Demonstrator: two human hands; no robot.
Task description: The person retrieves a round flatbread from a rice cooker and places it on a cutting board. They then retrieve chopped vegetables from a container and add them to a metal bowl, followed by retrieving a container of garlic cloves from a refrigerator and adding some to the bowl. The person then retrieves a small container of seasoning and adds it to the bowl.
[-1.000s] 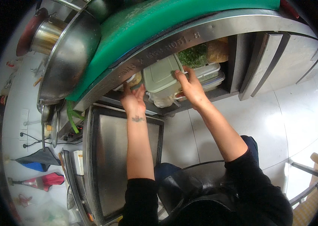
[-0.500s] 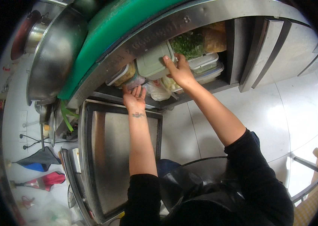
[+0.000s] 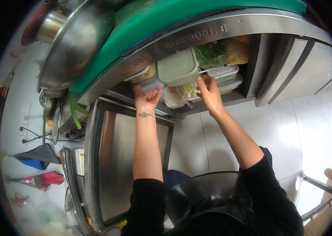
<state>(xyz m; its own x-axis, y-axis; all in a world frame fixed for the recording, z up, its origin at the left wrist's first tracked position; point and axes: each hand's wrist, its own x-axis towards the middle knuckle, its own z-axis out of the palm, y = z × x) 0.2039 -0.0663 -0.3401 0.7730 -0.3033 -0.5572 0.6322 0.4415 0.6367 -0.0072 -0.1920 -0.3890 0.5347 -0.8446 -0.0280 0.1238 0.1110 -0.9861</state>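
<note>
A pale green lidded food container sits tilted at the mouth of a steel under-counter compartment, over other food. My right hand is at its lower right corner, thumb against the edge; its other fingers are partly hidden. To its left, my left hand is palm up with fingers stretched out. Those fingers touch the underside of a clear container with pinkish contents. Behind that stands a white-rimmed container of yellowish food. A knotted clear plastic bag and pale cut vegetables lie under the green container.
Chopped greens and stacked lidded boxes fill the compartment's right side. An open steel door stands below left. Above are a green cutting board and a large metal bowl. White tiles cover the floor.
The view has shifted, with the compartment now farther right. My right hand has slid from the green container's side to its lower corner. My left hand has reached up under the pinkish container.
</note>
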